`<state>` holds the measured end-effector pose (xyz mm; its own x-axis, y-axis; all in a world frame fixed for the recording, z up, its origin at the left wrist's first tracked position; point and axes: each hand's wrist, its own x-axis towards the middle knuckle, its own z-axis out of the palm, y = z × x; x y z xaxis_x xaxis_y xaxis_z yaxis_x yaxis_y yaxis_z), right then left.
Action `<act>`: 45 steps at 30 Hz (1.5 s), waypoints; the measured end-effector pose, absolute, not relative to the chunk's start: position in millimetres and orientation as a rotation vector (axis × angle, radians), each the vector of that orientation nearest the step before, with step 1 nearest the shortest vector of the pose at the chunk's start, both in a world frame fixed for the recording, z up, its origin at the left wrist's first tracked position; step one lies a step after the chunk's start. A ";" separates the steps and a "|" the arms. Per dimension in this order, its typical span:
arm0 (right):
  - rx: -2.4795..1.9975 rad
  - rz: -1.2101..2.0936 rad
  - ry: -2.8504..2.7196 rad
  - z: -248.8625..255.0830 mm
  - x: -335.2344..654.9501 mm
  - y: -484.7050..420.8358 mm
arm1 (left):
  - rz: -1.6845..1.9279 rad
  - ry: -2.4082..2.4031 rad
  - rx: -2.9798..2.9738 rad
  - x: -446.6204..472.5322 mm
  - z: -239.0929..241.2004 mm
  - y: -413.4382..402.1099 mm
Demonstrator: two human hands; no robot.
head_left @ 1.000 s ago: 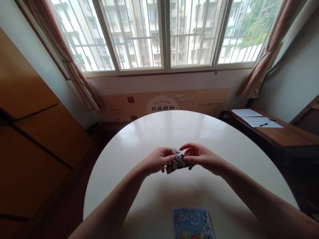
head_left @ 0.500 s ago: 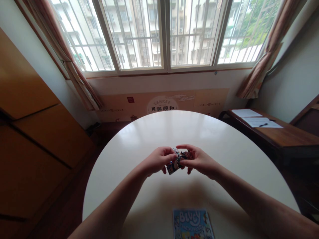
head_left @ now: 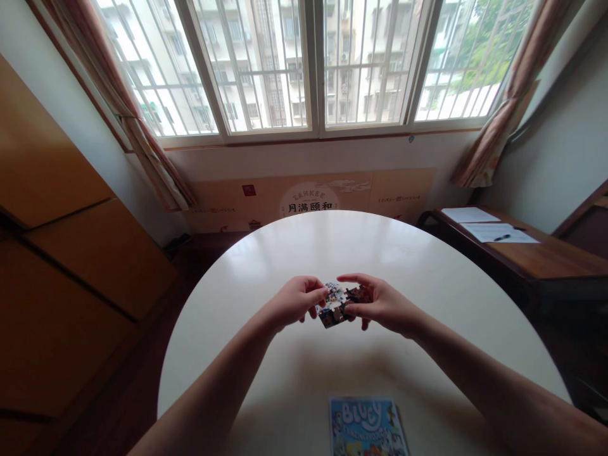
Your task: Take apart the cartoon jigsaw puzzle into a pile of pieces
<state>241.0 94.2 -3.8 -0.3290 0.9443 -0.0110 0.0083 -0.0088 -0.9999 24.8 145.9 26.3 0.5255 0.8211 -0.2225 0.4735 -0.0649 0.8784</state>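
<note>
Above the white table, my two hands meet over a small joined section of jigsaw puzzle (head_left: 334, 315). It has dark and pale printed pieces, and a gap shows in its middle. My right hand (head_left: 382, 305) grips its right end, thumb on the near side and index finger stretched along the far side. My left hand (head_left: 298, 304) is closed at the left end, with thumb and fingertips pinched at the puzzle's edge. Its fingers hide part of that edge. On the table nearer to me lies a blue "Bluey" booklet or box (head_left: 365, 427), cut off by the frame's bottom.
The round white table (head_left: 228, 272) fills the middle. At right stands a wooden side table (head_left: 551, 253) bearing papers (head_left: 494, 233) and pens. A wooden cabinet (head_left: 57, 266) is on the left; a barred window and curtains are beyond.
My left hand has shifted slightly left, away from the middle of the puzzle. More of the pieces and the gap between them now show. The right hand has barely moved.
</note>
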 end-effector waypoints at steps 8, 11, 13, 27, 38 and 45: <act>-1.108 1.501 -1.555 -5.5 245.6 96.9 | 0.378 1.304 2.012 14.6 13.9 159.7; -1.131 1.471 -1.567 -5.4 246.1 97.5 | 0.369 1.332 2.072 14.0 13.9 160.0; -1.146 1.446 -1.572 -4.5 247.0 98.0 | 0.365 1.343 2.103 13.7 14.5 160.8; -1.261 1.252 -1.642 -6.5 251.5 100.6 | 0.486 1.598 2.510 19.5 22.6 149.7; -1.296 1.148 -1.640 -5.2 252.0 100.5 | 0.234 1.251 2.722 36.8 13.4 125.5; -1.295 1.123 -1.658 -5.1 252.4 100.7 | 0.209 1.228 2.754 37.5 9.8 126.8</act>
<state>252.4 100.7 -5.1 -0.2180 0.9753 0.0358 0.3284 0.1078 -0.9384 37.5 126.8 9.8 0.6616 0.7458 0.0772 0.7294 -0.6641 0.1643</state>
